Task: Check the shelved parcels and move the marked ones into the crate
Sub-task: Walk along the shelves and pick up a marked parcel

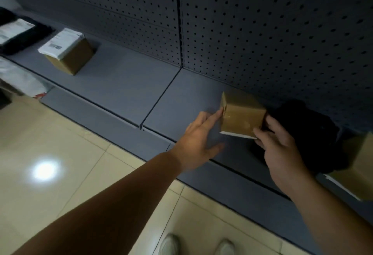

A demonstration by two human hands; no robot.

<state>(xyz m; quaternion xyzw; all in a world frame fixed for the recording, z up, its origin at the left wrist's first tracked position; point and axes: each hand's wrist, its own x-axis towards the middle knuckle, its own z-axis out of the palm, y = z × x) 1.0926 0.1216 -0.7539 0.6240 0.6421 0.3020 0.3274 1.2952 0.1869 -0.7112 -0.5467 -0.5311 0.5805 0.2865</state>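
On the low grey shelf, near its front edge, a small brown box is held tilted, with a white strip showing along its lower side. It is pinched at the lower right corner by the right hand, thumb in front and the other fingers curled behind. The left hand is spread open, its straight fingers only touching the left face. No mark can be read on the faces shown. Because the hold is taken at one corner, the box could be twisted loose and dropped onto the tiled floor if it is turned further without firmer support from the left. A slumped black bag lies just beside it and crowds the right hand. A labelled box is set well apart to the left. The crate is not in view.
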